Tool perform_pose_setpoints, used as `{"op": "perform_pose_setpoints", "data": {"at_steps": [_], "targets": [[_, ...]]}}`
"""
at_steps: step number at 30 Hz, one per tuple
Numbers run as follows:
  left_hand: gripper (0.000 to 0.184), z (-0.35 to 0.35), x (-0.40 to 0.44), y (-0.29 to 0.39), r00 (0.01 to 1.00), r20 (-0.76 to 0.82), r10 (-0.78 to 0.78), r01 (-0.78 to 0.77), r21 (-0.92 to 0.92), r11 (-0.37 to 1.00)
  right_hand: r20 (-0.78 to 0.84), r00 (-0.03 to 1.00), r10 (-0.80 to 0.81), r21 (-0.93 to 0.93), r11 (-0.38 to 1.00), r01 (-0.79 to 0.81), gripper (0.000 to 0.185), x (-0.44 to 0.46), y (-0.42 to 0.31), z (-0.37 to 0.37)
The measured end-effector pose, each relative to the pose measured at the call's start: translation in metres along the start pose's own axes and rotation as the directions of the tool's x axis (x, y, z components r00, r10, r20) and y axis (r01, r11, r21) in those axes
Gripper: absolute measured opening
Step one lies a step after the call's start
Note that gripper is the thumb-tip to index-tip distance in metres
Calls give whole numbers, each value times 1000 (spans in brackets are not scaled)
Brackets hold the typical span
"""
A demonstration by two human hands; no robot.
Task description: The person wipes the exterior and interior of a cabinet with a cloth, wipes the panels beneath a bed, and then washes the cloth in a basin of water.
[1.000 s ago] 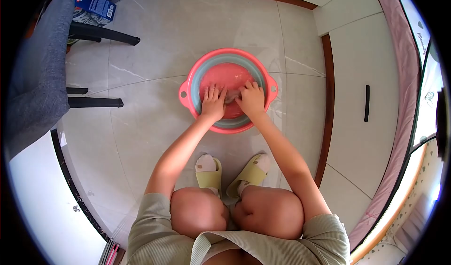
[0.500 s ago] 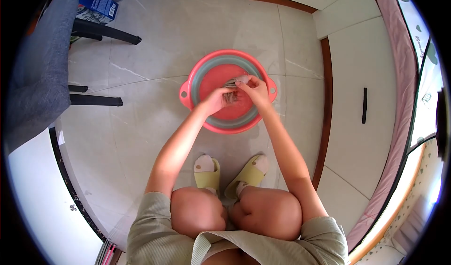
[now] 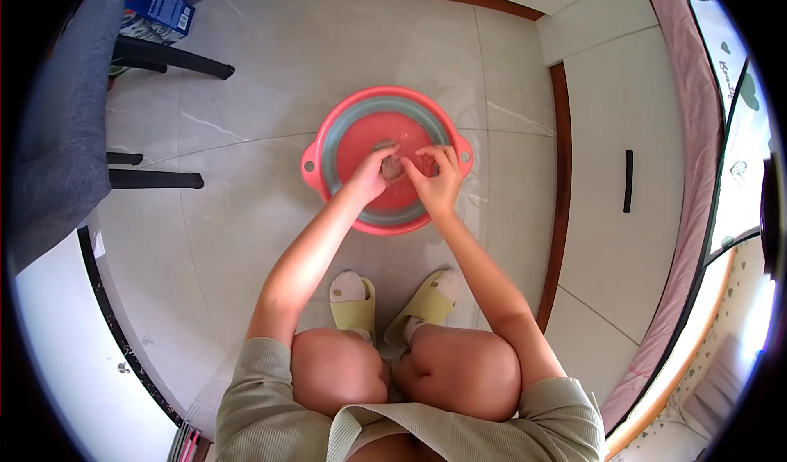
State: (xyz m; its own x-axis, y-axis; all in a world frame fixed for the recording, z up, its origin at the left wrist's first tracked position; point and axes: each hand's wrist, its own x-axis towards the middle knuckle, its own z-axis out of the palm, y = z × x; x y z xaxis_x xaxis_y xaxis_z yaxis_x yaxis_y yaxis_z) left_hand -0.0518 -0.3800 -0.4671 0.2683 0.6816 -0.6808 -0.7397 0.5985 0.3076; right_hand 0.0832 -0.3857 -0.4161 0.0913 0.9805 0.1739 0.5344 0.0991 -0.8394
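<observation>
On the floor ahead stands a round pink and grey basin [image 3: 329,122] with a handle hole on each side. Over its middle, my left hand [image 3: 370,177] is closed around a small, crumpled grey-beige cloth [image 3: 392,167], possibly a sock. Just to its right, my right hand [image 3: 437,182] is above the basin's right half. Its thumb points toward the cloth and its fingers are bent but apart, with nothing visible between them. The pink bottom of the basin looks wet and shiny.
My feet in yellow-green slippers [image 3: 354,313] are close in front of the basin. A grey chair [image 3: 61,126] with black legs stands at left, a blue box [image 3: 158,7] behind it. White cabinets [image 3: 611,249] line the right side. The tiled floor [image 3: 246,208] surrounds the basin.
My right hand has let go of the cloth and moved down and slightly apart from it, its fingers opening. The cloth stays in my left hand, more bunched up. The view has shifted slightly.
</observation>
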Motion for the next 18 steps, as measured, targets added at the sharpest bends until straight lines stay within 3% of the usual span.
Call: {"op": "perform_pose_setpoints", "data": {"at_steps": [2,5,8,11,14,17,18], "targets": [[11,8,-6,6,1000,-26,10,-4,204,979,30,997,-74,-13,997,74,16,2,7,0],[10,-16,17,-8,986,-149,68,-18,312,950,119,991,-59,117,992,45,14,6,-12,-4],[6,-33,29,-11,962,-253,102,52,540,840,183,983,-21,142,990,-5,13,4,-16,-2],[9,-8,9,-9,932,-171,320,-136,652,746,177,982,-63,103,994,45,11,2,3,8],[18,3,-3,-1,925,-313,218,-12,547,837,220,974,52,191,977,-95,15,4,13,13],[21,-4,-1,1,942,-311,126,41,480,876,311,935,173,269,927,-261,16,7,31,16],[21,-6,-1,3,965,-254,68,64,477,877,316,949,9,205,976,-78,23,11,29,11]]}}
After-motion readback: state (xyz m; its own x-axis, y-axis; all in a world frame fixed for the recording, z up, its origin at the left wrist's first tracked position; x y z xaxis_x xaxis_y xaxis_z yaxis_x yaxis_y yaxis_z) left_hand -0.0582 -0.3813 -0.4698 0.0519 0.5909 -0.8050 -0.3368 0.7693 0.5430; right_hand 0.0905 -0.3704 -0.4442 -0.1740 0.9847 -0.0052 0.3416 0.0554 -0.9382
